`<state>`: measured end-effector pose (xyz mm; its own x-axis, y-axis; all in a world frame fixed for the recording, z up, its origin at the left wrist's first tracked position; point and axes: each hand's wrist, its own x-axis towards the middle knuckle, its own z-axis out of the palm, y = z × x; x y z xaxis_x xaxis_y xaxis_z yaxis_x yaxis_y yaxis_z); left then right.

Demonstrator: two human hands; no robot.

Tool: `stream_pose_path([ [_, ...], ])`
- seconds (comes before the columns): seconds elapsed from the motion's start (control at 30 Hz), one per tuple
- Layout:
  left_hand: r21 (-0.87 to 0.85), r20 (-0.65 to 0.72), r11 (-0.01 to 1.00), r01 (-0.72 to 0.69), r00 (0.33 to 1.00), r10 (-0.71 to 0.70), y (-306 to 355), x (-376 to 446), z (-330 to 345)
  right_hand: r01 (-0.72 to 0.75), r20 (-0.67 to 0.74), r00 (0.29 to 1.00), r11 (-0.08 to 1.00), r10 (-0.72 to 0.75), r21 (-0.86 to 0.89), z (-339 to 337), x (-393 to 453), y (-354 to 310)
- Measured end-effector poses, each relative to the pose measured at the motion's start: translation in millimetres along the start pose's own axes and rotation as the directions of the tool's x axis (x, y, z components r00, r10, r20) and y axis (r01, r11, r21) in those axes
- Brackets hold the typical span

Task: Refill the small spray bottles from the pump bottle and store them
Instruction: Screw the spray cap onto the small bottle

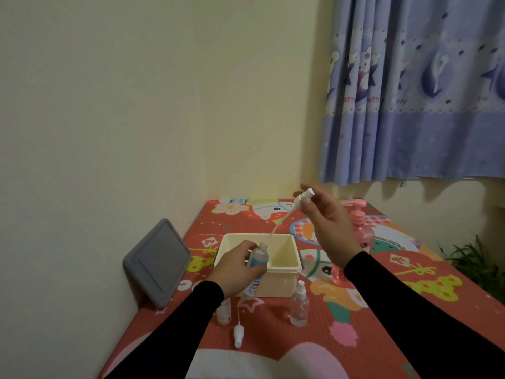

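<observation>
My left hand (237,266) grips a small clear spray bottle (257,265) with a blue label, tilted and uncapped, over the front of a cream box (284,280). My right hand (332,228) pinches its white spray head (304,197) up high, the dip tube hanging toward the bottle's neck without touching it. A pink pump bottle (362,231) stands behind my right hand. Another capped clear spray bottle (299,305) stands in front of the box. A loose spray head (238,335) lies on the mat, beside a small white-labelled bottle (224,313) partly hidden by my left sleeve.
A grey tablet-like board (158,262) leans against the wall at the left. The red cartoon mat (382,310) covers the table. A blue curtain (410,91) hangs at the upper right, and a green plant (475,261) sits past the table's right edge.
</observation>
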<state>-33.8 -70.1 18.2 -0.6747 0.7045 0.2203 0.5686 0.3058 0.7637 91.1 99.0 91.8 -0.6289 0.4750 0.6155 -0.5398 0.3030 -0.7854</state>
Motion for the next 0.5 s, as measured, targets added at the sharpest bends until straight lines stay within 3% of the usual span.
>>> stream_pose_path([
  [0.33,0.016,0.012,1.0,-0.006,1.0,0.006,3.3,3.8,1.4,-0.014,0.05,0.999,1.0,0.015,-0.02,6.6,-6.5,4.7],
  [0.5,-0.053,0.016,0.999,-0.007,1.0,0.008,10.7,2.8,2.3,-0.076,0.1,0.992,0.996,0.08,-0.048,10.2,-11.8,14.6],
])
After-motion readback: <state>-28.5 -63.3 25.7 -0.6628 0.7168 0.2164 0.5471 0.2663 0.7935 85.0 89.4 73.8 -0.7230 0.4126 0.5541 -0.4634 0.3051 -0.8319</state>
